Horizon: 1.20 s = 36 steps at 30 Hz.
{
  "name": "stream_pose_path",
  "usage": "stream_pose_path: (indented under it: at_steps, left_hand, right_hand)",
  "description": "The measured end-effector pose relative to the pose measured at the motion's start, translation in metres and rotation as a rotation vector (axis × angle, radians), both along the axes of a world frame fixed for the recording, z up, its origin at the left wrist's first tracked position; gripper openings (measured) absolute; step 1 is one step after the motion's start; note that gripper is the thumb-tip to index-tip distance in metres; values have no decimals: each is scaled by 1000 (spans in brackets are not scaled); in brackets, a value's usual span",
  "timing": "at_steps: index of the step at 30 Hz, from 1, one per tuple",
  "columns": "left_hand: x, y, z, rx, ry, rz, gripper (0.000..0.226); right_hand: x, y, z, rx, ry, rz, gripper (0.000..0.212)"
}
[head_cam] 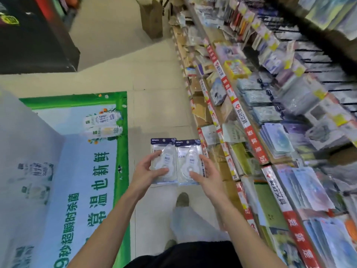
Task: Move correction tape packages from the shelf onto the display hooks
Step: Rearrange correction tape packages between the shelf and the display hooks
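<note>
I hold two clear blister packs of white correction tape with dark blue header cards, side by side over the floor. My left hand (149, 171) grips the left package (164, 151), thumb across its front. My right hand (204, 174) grips the right package (190, 151), thumb on the tape's round wheel. Both packages face up and touch edge to edge. The stationery shelves (249, 124) run along the right. Black display hooks (328, 74) stick out of the blurred upper right wall, some with hanging packs.
Red price strips edge the shelves, which are packed with notebooks and pads. A green and white floor advert (92, 151) lies on the left, a cardboard box (152, 16) stands far up the aisle, and a dark cabinet (34, 35) fills the top left. My feet stand on beige tiles.
</note>
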<state>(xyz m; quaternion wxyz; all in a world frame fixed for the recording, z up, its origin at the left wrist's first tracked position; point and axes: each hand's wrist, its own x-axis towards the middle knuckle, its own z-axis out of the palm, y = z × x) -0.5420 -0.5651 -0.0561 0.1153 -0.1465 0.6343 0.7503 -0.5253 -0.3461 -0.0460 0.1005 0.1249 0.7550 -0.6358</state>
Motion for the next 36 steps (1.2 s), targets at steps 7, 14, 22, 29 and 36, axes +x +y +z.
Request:
stream_pose_path:
  at_steps: [7, 14, 22, 29, 36]
  left_hand:
    - [-105, -35, 17, -58, 20, 58, 62]
    - [-256, -59, 49, -108, 98, 50, 58]
    - [-384, -77, 57, -128, 114, 121, 58]
    - [-497, -68, 73, -34, 173, 63, 54]
    - [-650, -55, 84, 108, 240, -117, 54]
  right_hand:
    - [-112, -30, 3, -18, 60, 54, 61]
    - [-266, -53, 23, -45, 144, 29, 62]
    - [-390, -81, 39, -56, 182, -18, 60]
    - [-487, -86, 51, -41, 268, -177, 55]
    - [-596, -90, 66, -33, 293, -381, 52]
